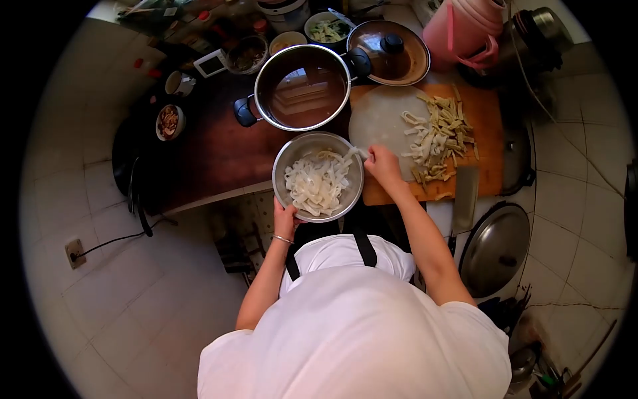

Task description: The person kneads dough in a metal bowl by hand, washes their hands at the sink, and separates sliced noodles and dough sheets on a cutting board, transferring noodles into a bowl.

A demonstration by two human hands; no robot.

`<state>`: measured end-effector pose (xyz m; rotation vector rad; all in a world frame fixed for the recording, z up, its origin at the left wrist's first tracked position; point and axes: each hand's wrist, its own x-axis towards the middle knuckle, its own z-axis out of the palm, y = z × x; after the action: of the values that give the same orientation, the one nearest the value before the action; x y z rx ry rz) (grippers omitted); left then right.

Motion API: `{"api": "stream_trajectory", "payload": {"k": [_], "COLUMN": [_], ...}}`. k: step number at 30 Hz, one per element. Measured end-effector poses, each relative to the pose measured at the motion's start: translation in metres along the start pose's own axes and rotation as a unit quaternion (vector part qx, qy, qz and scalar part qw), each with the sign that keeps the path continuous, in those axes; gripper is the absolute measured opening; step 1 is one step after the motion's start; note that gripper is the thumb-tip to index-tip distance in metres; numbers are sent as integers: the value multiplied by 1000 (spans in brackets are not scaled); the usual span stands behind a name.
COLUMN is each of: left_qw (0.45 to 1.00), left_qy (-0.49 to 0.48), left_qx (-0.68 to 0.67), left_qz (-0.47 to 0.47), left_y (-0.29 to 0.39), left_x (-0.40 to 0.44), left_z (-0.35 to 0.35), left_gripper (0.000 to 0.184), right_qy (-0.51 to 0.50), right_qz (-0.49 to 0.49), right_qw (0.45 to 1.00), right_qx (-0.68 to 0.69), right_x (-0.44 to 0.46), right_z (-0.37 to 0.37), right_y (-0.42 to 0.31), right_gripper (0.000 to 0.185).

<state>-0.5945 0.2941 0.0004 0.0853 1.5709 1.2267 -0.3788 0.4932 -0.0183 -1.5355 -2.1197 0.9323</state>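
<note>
A steel bowl (280, 175) with wide white noodle strips (316, 185) inside stands at the counter's front edge. My left hand (286, 219) grips its lower left rim, a bracelet on the wrist. At the bowl's right rim, my right hand (383, 163) is closed on a pale strip that reaches over the rim into the bowl. Right of that hand, yellowish cut strips (449, 124) and more white strips lie on a wooden cutting board (488, 133), partly over a round translucent sheet (379, 120). A cleaver (465, 197) rests at the board's front edge.
Behind the bowl stands a two-handled pot (302, 86) of liquid. Near it are a lidded pan (399, 50), a bowl of greens (327, 30) and a pink thermos (465, 30). A small bowl (170, 122) sits left, a large metal lid (495, 249) lower right.
</note>
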Motion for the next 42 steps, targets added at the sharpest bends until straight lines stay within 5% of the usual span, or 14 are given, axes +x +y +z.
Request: {"api": "stream_trajectory", "payload": {"k": [3, 6, 8, 10, 12, 16, 20, 33, 42], "left_qw": [1000, 1000, 1000, 997, 999, 999, 998, 996, 995], "left_qy": [-3, 12, -3, 18, 28, 25, 17, -26, -10], "left_qx": [2, -1, -6, -42, -26, -37, -56, -88, -103], "left_qz": [1, -2, 8, 68, 31, 9, 13, -19, 15], "left_y": [-7, -7, -19, -35, -12, -9, -13, -9, 36], "left_x": [5, 6, 14, 24, 13, 10, 11, 30, 73], "left_z": [-5, -4, -12, -13, -6, -16, -19, -35, -11], "left_gripper": [62, 57, 57, 60, 60, 58, 59, 55, 55], "right_qy": [-82, -297, -189, 12, 54, -70, -102, -74, -78], "right_qz": [-86, -99, 51, 18, 99, 175, 213, 188, 212], "right_qw": [993, 946, 955, 981, 970, 857, 811, 749, 771], "right_qx": [26, 87, 224, 194, 215, 480, 535, 631, 595], "right_x": [-1, 1, 29, 81, 130, 187, 190, 156, 172], "right_z": [-12, -24, -36, -23, -38, -33, -30, 89, 140], "right_y": [-38, -81, -94, -48, -46, -41, -44, -137, -217], "right_gripper": [14, 27, 30, 31, 42, 40, 37, 40, 46]}}
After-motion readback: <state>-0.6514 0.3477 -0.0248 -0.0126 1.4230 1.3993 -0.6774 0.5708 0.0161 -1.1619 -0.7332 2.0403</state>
